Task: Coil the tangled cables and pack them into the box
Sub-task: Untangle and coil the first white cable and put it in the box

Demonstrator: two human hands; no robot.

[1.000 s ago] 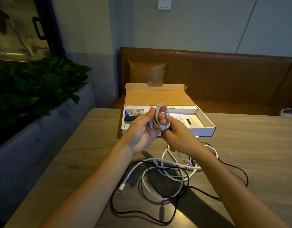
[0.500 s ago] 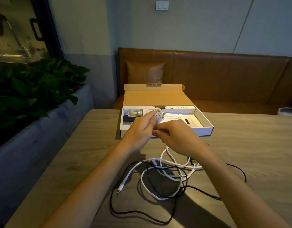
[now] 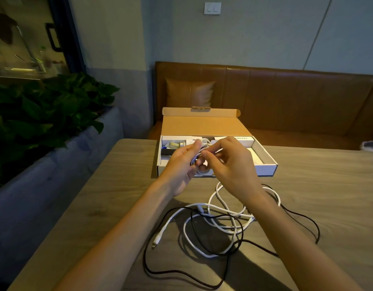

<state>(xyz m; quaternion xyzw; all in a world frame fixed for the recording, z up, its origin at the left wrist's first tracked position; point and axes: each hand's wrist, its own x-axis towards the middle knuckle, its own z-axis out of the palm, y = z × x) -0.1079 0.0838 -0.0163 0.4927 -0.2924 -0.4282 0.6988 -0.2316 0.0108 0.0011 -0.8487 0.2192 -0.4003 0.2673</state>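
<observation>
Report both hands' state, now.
Left hand: closed, holding the coiled white cable.
Right hand: closed, thumb and fingers pinching the same coil.

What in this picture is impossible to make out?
Head view:
- Coiled white cable: mostly covered by the left hand and right hand; loop count unclear.
- Small items in the box: too small and dim.
- Black cable and loose white cable: partly hidden under the right forearm.
- Pale object: cut off by the right edge.
</observation>
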